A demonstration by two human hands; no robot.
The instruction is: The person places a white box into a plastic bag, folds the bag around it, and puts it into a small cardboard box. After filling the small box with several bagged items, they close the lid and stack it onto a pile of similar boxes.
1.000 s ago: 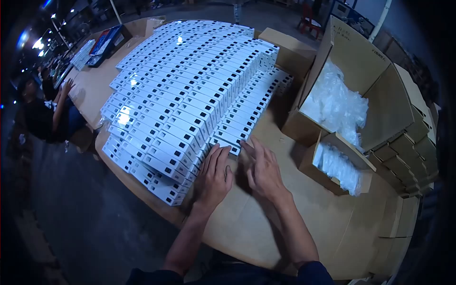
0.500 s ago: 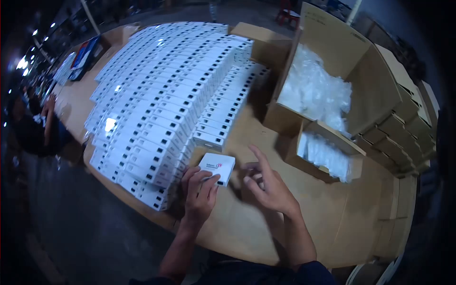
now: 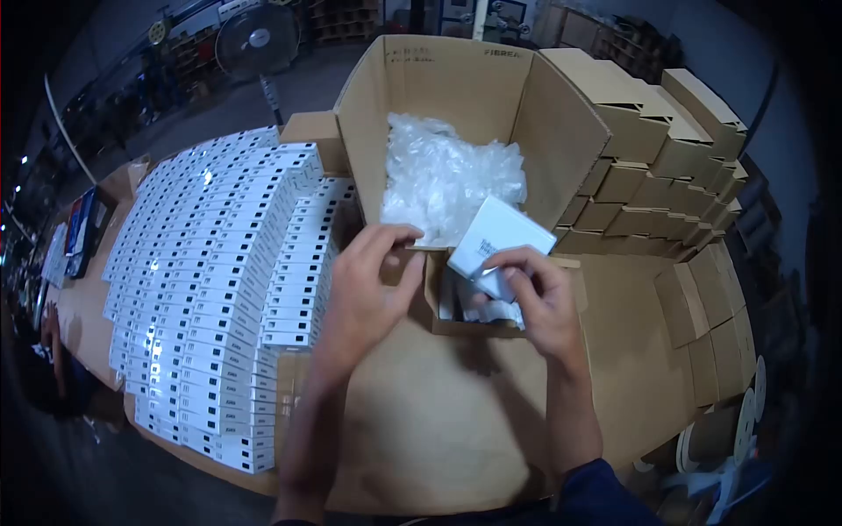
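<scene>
My right hand [image 3: 548, 302] grips a flat white box [image 3: 498, 235] with small print on its face, thumb and fingers at its lower edge. The box is tilted and raised over a small open carton [image 3: 478, 330], covering part of it. Inside that carton, clear plastic wrapping [image 3: 509, 314] shows below the box. Left of the carton is my left hand [image 3: 373, 285], holding nothing, with its thumb and index finger apart. Behind both hands, a large open carton [image 3: 456, 83] contains a heap of clear plastic bags [image 3: 447, 171].
Tightly packed rows of similar white boxes [image 3: 202, 289] cover the table's left side. Stacked brown cartons [image 3: 649, 167] stand at the right, and more cartons [image 3: 706, 307] sit near the right edge. At far left a person's arm [image 3: 54, 346] is visible.
The white box has passed from my left hand to my right and risen toward the small carton. My left hand has let go. The view has turned right.
</scene>
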